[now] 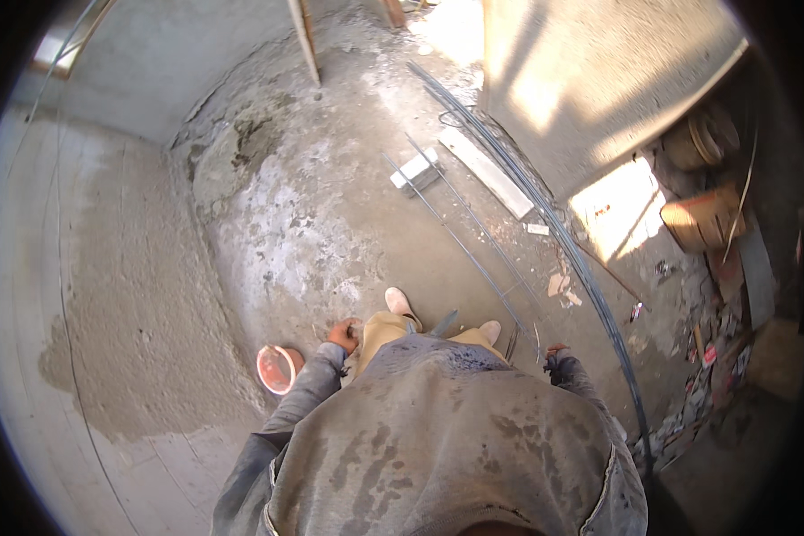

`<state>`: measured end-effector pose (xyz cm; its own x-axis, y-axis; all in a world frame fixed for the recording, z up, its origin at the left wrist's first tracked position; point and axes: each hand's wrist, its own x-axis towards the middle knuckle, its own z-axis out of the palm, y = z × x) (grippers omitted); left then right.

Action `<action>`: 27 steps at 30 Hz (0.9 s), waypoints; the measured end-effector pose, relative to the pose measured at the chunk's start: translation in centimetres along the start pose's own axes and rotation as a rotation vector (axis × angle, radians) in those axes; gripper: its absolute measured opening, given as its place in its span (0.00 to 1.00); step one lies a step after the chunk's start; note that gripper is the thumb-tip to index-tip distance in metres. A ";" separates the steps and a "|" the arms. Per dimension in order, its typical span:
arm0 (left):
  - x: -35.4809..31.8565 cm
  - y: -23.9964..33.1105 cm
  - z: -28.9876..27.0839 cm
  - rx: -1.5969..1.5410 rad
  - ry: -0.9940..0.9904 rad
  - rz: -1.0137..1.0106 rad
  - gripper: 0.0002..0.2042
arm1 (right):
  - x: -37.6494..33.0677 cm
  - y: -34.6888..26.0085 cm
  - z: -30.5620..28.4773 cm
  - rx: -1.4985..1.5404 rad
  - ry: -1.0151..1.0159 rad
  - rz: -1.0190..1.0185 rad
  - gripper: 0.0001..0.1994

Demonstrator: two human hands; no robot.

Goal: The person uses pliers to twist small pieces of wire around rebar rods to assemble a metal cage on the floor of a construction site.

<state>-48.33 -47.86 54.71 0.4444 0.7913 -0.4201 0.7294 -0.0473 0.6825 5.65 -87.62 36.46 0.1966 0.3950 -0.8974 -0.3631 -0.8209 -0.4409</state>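
My left hand point(344, 335) hangs beside my left thigh, its fingers loosely curled with a gap at the thumb. I see nothing held in it. A pinkish-orange bucket point(279, 369) stands on the floor to its left. My right hand point(557, 350) is low by my right side, mostly hidden by its sleeve, so its grip does not show. Close to it is the near end of a narrow frame of thin steel bars point(482, 268). The frame's far part lies over a pale block point(417, 171).
A bundle of long steel bars point(545, 205) curves along the floor at right, next to a pale board point(485, 172). Rubble point(710, 384) and an orange container point(704, 220) lie farther right. A partly plastered wall point(143, 313) rises at left. A wooden post point(305, 40) stands ahead.
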 end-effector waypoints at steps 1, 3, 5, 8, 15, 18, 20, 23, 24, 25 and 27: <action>-1.7 -2.6 -0.1 0.049 0.063 -0.018 0.16 | 1.7 -3.1 -1.7 0.096 0.002 0.007 0.14; -4.7 -8.0 -0.8 0.254 0.027 -0.159 0.11 | 4.8 -9.8 -3.6 0.316 -0.024 -0.006 0.16; -7.4 -12.7 -1.0 0.096 0.103 -0.259 0.07 | 7.4 -16.9 -2.6 0.449 -0.099 -0.064 0.18; -8.6 -18.1 -2.0 -0.236 0.025 -0.611 0.11 | 10.7 -26.5 4.7 -0.044 0.117 -0.394 0.16; -2.7 -21.3 -7.0 -0.578 0.071 -0.649 0.21 | 11.9 -41.2 28.8 -0.807 0.031 -0.574 0.14; 2.0 -20.7 -9.8 -0.461 0.007 -0.671 0.22 | 10.1 -43.5 33.5 -0.875 -0.052 -0.712 0.14; 6.0 -20.4 -11.9 -0.399 0.095 -0.521 0.22 | 9.9 -44.6 34.4 -0.902 -0.108 -0.641 0.15; 12.9 -19.9 -14.9 -0.508 0.116 -0.440 0.22 | 12.1 -46.2 34.4 -0.659 -0.183 -0.249 0.16; 15.3 -19.7 -15.9 -0.598 0.113 -0.459 0.22 | 13.1 -46.6 34.1 -0.575 -0.241 -0.237 0.14; 17.6 -19.4 -16.8 -0.604 0.125 -0.393 0.21 | 14.3 -47.2 34.2 -0.603 -0.257 -0.265 0.13; 23.1 -19.1 -19.8 -0.656 0.135 -0.361 0.20 | 16.5 -49.3 34.9 -0.723 -0.255 -0.434 0.13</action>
<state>-62.25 -16.66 43.83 0.1386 0.7586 -0.6366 0.3399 0.5673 0.7501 -4.97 -26.28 42.78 -0.0572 0.7421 -0.6678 0.3788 -0.6028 -0.7023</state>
